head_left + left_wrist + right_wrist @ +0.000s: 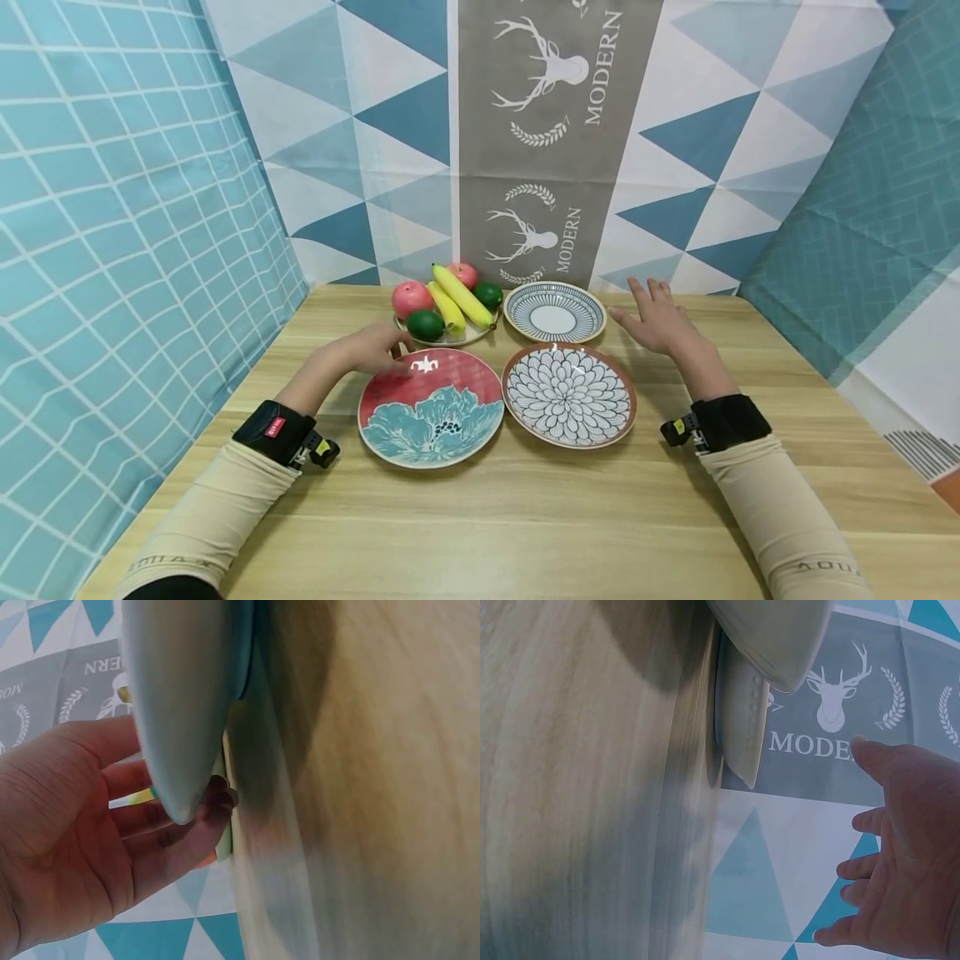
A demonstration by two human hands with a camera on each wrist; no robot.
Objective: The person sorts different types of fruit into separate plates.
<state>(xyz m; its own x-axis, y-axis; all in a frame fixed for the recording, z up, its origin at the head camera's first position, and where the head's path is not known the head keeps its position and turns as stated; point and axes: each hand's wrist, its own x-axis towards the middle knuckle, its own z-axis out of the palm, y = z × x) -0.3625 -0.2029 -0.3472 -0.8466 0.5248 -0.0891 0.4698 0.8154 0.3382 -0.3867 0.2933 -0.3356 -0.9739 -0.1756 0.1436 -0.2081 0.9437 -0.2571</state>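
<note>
My left hand (pixel 373 350) is at the far left rim of a red plate (pixel 450 367) with a blue flower, beside the fruit plate. Its fingers are loosely bent in the left wrist view, and the plate's edge (pixel 176 712) hides part of them. I see no firm grip there. My right hand (pixel 660 323) is spread over the table, right of a small blue-striped plate (pixel 555 312), and holds nothing. A brown-rimmed plate with a petal pattern (pixel 568 396) lies in front of the striped one, next to the red plate.
At the back stands a fruit plate (pixel 468 337) bearing bananas (pixel 462 297), pinkish-red round fruits (pixel 412 298) and green fruits (pixel 425 325). Behind it hangs a patterned cloth (pixel 540 167). A blue tiled sheet (pixel 112 208) borders the wooden table (pixel 525 533) on the left.
</note>
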